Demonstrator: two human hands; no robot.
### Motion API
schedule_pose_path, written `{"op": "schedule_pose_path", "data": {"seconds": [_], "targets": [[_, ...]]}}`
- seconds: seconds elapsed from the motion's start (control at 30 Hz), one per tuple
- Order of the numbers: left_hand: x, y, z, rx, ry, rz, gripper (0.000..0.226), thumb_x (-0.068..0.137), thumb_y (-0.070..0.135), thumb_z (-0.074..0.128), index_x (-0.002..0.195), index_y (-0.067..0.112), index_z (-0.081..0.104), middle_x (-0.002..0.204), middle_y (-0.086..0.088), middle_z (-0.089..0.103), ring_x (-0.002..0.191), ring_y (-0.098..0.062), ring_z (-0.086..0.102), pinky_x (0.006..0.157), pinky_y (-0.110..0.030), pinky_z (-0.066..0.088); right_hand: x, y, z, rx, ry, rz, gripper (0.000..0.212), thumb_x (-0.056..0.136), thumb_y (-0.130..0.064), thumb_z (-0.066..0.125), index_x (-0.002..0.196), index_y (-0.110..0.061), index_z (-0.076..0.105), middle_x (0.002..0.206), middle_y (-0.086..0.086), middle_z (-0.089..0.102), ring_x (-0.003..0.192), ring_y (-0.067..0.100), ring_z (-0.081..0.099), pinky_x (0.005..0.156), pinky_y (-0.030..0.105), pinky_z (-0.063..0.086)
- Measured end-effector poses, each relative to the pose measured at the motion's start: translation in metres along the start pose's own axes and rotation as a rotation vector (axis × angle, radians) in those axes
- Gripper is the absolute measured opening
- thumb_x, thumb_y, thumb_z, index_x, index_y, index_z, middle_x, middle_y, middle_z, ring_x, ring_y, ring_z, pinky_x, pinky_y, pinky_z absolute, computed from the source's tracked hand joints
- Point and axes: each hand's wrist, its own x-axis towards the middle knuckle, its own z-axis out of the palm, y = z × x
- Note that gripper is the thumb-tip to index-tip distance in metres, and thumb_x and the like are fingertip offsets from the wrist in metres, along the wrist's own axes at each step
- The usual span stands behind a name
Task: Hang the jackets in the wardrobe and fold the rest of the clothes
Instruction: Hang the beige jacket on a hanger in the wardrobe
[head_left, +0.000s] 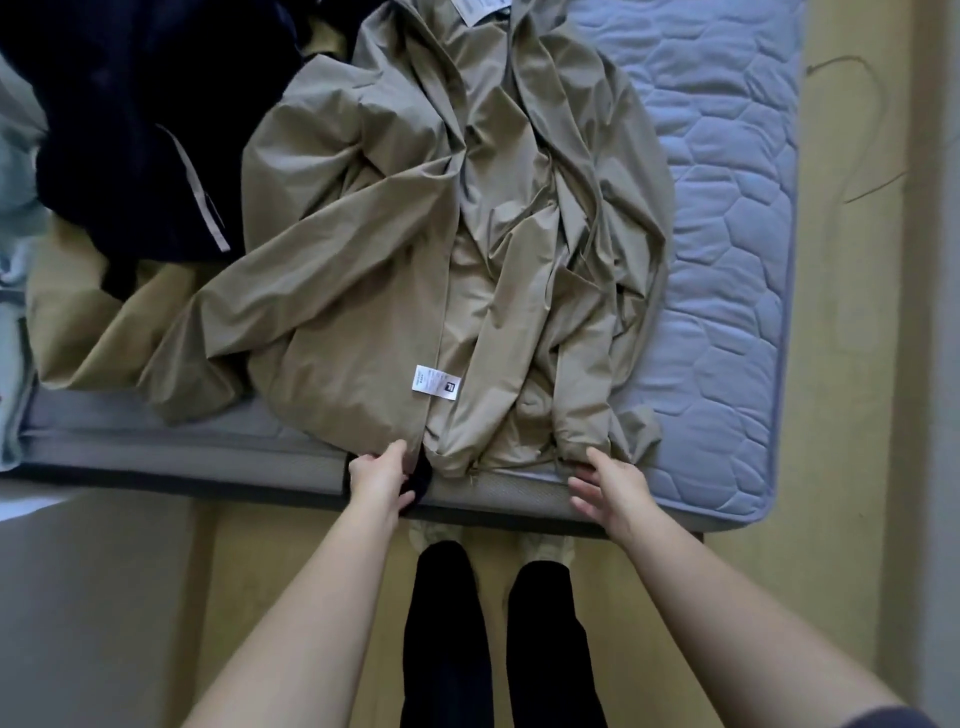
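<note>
Now the left hand (379, 480) pinches the khaki jacket (363, 234) hem, right hand (610, 486) slack-fingered alongside; white label (435, 387) illegible

The white care label (435, 384) on the jacket (358, 234) is illegible.

khaki jacket (415, 234): thin woven cloth, faint sheen, smooth but heavily creased. care label (435, 385): white, flat, printed, satin-like. navy garment (130, 130): matt dark cloth, one glossier pale tape strip. mattress (727, 260): top is matt quilted blue-grey fabric with stitched hexagons, side band a coarser grey knit. floor (841, 364): smooth, slight gloss.
</note>
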Motion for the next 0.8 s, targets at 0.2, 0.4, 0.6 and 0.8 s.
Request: {"op": "schedule_pose_path", "data": {"seconds": [0.2,0.4,0.6,0.8], "targets": [[0.005,0.010,-0.007,-0.191,-0.005,0.022,0.017,0.089,0.022,0.067,0.090,0.012,0.053,0.092,-0.006,0.060,0.078,-0.017,0.058,0.067,-0.034,0.050,0.006,-0.002,0.021,0.396,-0.046,0.035,0.012,0.094,-0.018,0.058,0.105,-0.015,0.057,0.089,0.003,0.063,0.077,0.015,0.061,0.065,0.028,0.045],[-0.013,0.013,0.000,-0.223,-0.310,0.041,0.006,0.090,0.017,0.063,0.091,0.019,0.058,0.090,0.001,0.067,0.079,-0.011,0.061,0.066,-0.028,0.045,0.000,-0.002,0.028,0.268,-0.220,-0.146,0.018,0.089,-0.018,0.065,0.104,-0.023,0.056,0.100,0.000,0.066,0.088,0.013,0.062,0.069,0.028,0.046],[-0.026,0.018,0.009,-0.072,-0.476,0.149,0.011,0.088,0.014,0.063,0.076,0.014,0.061,0.061,0.004,0.062,0.052,-0.007,0.048,0.050,-0.016,0.037,0.005,-0.005,0.038,-0.235,-0.063,-0.375,0.031,0.081,-0.013,0.074,0.109,-0.006,0.061,0.100,0.007,0.068,0.091,0.019,0.063,0.081,0.032,0.052],[-0.041,0.032,0.010,-0.163,-0.573,0.242,0.011,0.089,0.005,0.059,0.078,0.006,0.060,0.061,0.004,0.061,0.043,-0.002,0.043,0.036,-0.012,0.030,-0.020,-0.007,0.042,0.419,-0.573,-0.017,0.013,0.091,-0.003,0.052,0.086,-0.012,0.059,0.071,-0.001,0.070,0.051,0.005,0.054,0.046,0.018,0.043]]}}
